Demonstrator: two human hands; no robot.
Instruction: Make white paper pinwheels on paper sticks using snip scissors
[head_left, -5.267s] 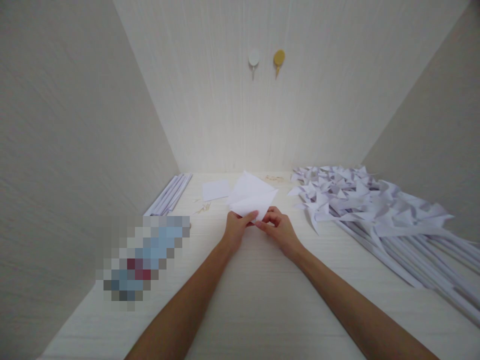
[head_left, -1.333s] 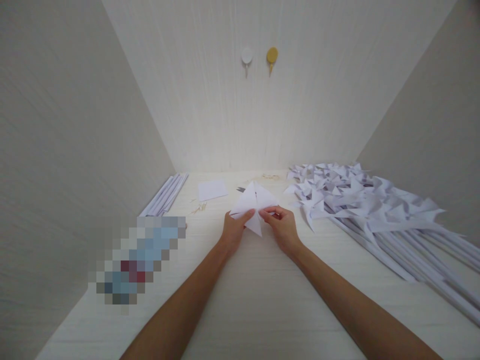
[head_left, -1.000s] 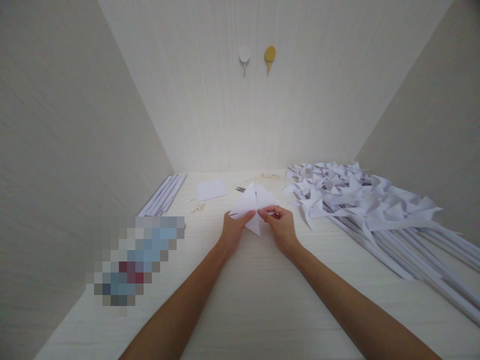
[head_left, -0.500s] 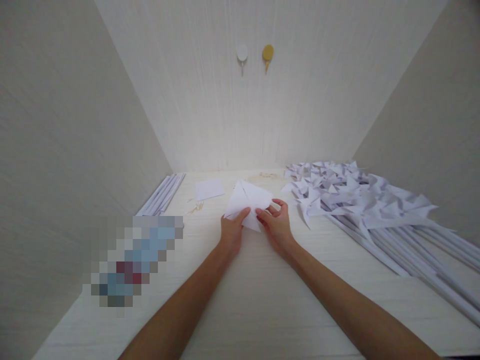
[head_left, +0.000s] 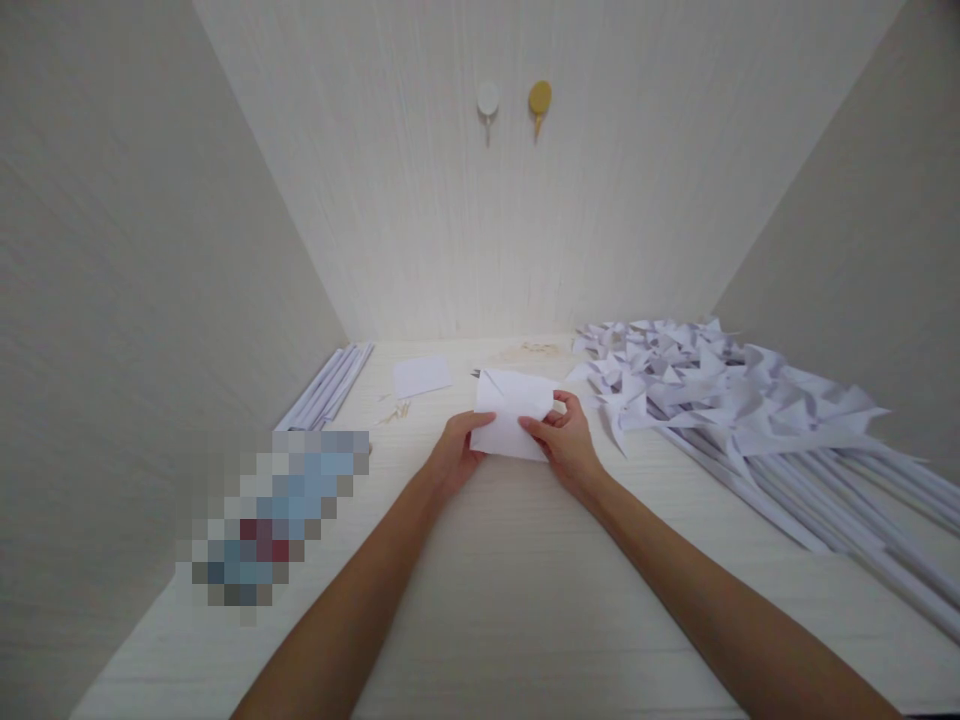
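Both of my hands hold one white paper square [head_left: 512, 420] just above the pale wooden table [head_left: 510, 580], at its middle. My left hand [head_left: 455, 452] pinches the sheet's near left edge with thumb on top. My right hand [head_left: 567, 440] grips its right side, fingers curled over the edge. The sheet shows a crease near its far left corner and lies nearly flat. A dark scissor tip [head_left: 475, 375] peeks out just behind the sheet.
A heap of white paper pinwheels on rolled paper sticks [head_left: 720, 400] fills the right side. Rolled paper sticks [head_left: 330, 385] lie along the left wall, a small paper square [head_left: 422, 376] beside them, small pins [head_left: 396, 412] nearby. A blurred-out object [head_left: 274, 515] is left. Two hooks [head_left: 512, 100] hang on the back wall.
The sheet was folded into a triangle a second ago; now it is opened out to a nearly flat square and my hands have shifted to its left and right sides.
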